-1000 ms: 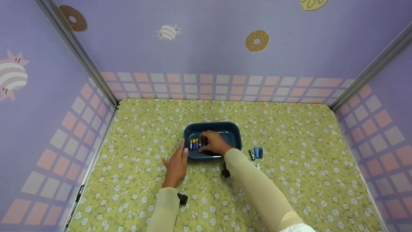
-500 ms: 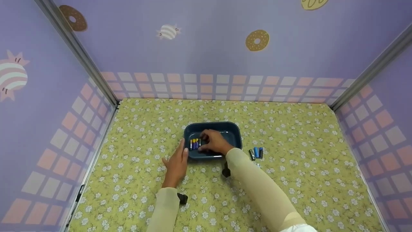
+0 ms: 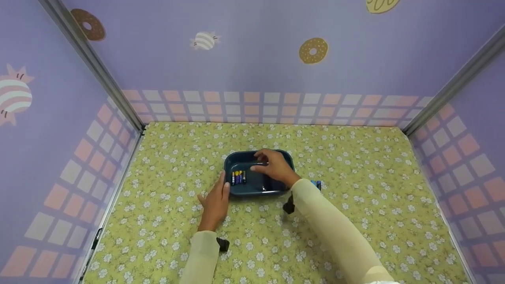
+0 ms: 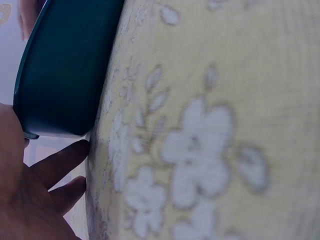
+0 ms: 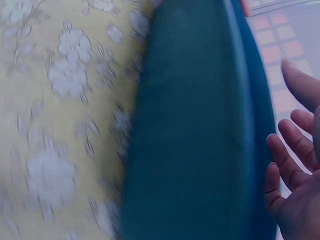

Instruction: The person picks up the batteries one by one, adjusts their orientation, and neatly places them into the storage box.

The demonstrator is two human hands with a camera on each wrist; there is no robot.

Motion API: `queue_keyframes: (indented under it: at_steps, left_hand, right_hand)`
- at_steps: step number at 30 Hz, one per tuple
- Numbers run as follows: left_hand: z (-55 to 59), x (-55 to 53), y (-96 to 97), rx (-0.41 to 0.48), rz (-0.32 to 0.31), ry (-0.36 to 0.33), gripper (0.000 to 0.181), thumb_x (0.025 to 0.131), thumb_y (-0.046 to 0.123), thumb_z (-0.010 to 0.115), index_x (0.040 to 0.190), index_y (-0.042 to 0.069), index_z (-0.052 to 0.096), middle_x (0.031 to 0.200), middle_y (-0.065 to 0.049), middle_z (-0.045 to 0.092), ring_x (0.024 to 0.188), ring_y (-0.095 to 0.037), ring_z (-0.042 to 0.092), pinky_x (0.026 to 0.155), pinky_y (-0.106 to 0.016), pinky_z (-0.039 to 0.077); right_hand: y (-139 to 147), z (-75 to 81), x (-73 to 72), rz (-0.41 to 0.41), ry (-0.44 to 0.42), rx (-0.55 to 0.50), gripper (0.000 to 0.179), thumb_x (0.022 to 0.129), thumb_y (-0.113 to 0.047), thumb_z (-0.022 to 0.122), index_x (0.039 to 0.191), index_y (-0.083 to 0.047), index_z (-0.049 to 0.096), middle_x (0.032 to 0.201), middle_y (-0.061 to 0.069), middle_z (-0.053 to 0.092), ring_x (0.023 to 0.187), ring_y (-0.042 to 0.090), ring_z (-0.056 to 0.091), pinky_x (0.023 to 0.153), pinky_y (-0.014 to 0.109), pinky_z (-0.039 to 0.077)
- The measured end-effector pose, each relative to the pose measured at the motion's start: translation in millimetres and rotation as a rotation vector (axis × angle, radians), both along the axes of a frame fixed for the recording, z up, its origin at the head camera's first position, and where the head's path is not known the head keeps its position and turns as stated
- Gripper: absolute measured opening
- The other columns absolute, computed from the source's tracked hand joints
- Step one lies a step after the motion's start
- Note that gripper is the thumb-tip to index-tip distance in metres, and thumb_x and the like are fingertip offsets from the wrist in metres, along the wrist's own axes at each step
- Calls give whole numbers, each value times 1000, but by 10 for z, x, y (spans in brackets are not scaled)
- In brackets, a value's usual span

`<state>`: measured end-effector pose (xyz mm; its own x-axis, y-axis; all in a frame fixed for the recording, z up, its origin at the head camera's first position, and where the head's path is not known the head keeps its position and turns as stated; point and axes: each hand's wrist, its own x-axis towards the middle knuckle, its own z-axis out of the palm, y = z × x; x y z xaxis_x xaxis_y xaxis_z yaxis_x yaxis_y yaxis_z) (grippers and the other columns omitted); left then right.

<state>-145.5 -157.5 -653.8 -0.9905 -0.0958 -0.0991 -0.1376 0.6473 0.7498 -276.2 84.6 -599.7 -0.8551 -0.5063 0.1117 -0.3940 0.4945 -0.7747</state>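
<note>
A dark teal rectangular tray (image 3: pixel 258 193) lies on the flowered cloth. Several small batteries (image 3: pixel 238 178) stand side by side in a row at its left end, some with yellow tops. My left hand (image 3: pixel 216 199) rests along the tray's left wall with its fingers extended; the left wrist view shows its fingertips close by the tray's outer side (image 4: pixel 65 70). Above the middle right of the tray hovers my right hand (image 3: pixel 278 167), fingers loosely bent and nothing between them. In the right wrist view those fingers (image 5: pixel 287 160) are spread over the tray's rim.
To the right of the tray, blue batteries (image 3: pixel 318 184) lie on the cloth, partly hidden by my right sleeve (image 3: pixel 331 225). Purple patterned walls (image 3: pixel 252 71) enclose the surface at the back and both sides.
My right hand has let go of the battery at the row's right end and lifted away, up and to the right. My left hand has stayed at the tray's left side.
</note>
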Motion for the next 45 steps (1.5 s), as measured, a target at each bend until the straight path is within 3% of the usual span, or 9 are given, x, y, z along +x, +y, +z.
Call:
queue_keyframes:
  at_steps: [8,16,22,29,39,45]
  left_hand:
    - [-3,2,-22,-1,-13,28,65,105,68,19,165,41,12,166,0,34,151,-37,37,112,-77,-19]
    - [-10,11,-17,-5,0,14,63,105,69,19,163,46,10,167,3,32,152,-34,35,113,-76,-19]
    - [-8,11,-20,-10,3,7,64,104,70,18,163,46,10,167,3,32,152,-34,35,112,-76,-20]
    - [-6,10,-27,-9,4,-12,64,103,72,17,163,48,8,167,3,31,152,-34,35,113,-76,-20]
    - [5,18,-27,11,-13,6,65,104,70,18,164,45,9,168,4,30,154,-33,32,113,-75,-20]
    - [12,17,-5,15,-13,3,65,104,71,18,163,46,9,168,4,30,154,-33,31,112,-75,-21]
  right_hand:
    - [391,288,55,-79,83,-40,47,97,-42,71,127,-7,67,105,6,68,87,19,63,78,39,53]
    - [834,409,189,-112,121,-56,40,98,-43,68,128,-16,65,112,10,69,98,20,66,87,47,56]
    - [1176,421,296,-149,179,-20,40,99,-40,69,130,-17,65,110,8,69,94,19,66,76,47,55]
    - [1536,308,457,-188,179,-1,35,98,-37,70,130,-21,66,108,3,68,91,14,64,69,33,51]
    - [1823,-15,688,-169,48,43,42,95,-40,74,132,-27,62,115,8,69,93,16,64,72,36,50]
    - [1928,-194,801,-119,13,27,52,89,-38,81,135,-20,63,115,12,69,93,27,65,72,38,51]
